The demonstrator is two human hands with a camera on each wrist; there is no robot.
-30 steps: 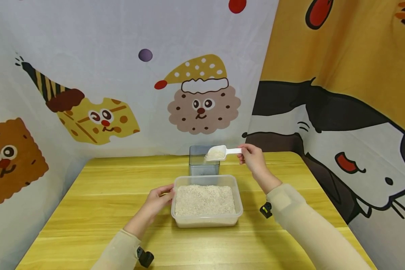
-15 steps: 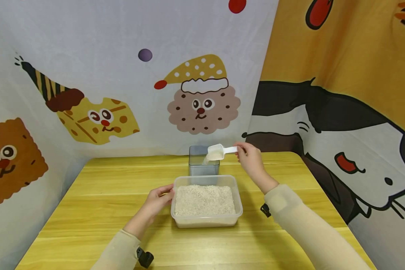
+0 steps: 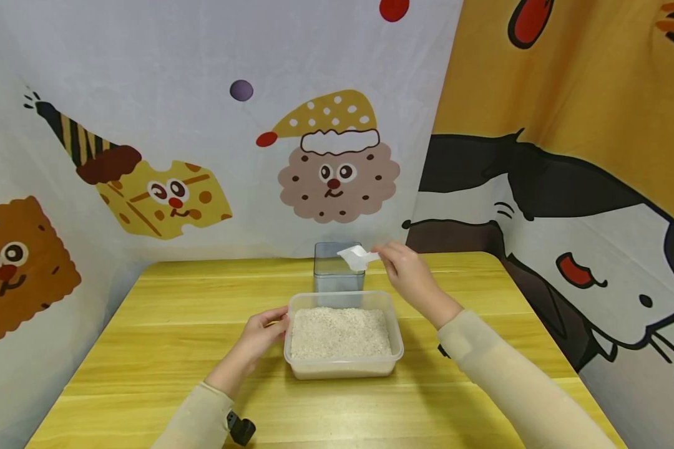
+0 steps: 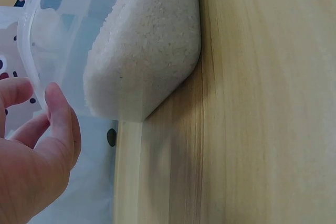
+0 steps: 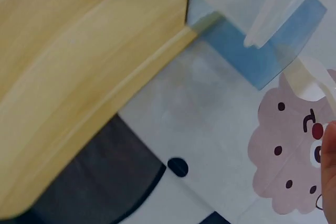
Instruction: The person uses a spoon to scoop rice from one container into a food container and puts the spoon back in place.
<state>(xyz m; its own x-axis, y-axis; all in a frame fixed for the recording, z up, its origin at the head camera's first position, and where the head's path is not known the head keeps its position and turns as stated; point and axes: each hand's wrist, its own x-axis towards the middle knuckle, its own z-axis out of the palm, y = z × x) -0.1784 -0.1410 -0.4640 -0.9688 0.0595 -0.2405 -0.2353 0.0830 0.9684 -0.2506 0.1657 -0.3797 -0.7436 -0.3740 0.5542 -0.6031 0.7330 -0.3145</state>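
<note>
My left hand (image 3: 261, 333) holds the left rim of a clear plastic box (image 3: 342, 369); in the left wrist view its thumb and fingers lie on either side of the rim. White rice (image 3: 339, 333) fills much of that box. Behind it stands a bluish see-through container (image 3: 337, 284), its lower part partly hidden. My right hand (image 3: 412, 277) grips the handle of a white scoop (image 3: 355, 257) and holds it tipped over the container's opening. No rice shows in the scoop. In the right wrist view, only a finger (image 5: 329, 171) and part of the scoop (image 5: 310, 80) appear.
Both containers stand on a yellow wood-grain table (image 3: 191, 324), the bluish one near its back edge. A cartoon-printed cloth (image 3: 202, 75) hangs right behind the table, and another (image 3: 567, 218) hangs along the right side.
The right hand has rolled the scoop over and shifted slightly left. Rice lay in the scoop, then streamed into the bluish container; none shows in the scoop now. The left hand keeps its place.
</note>
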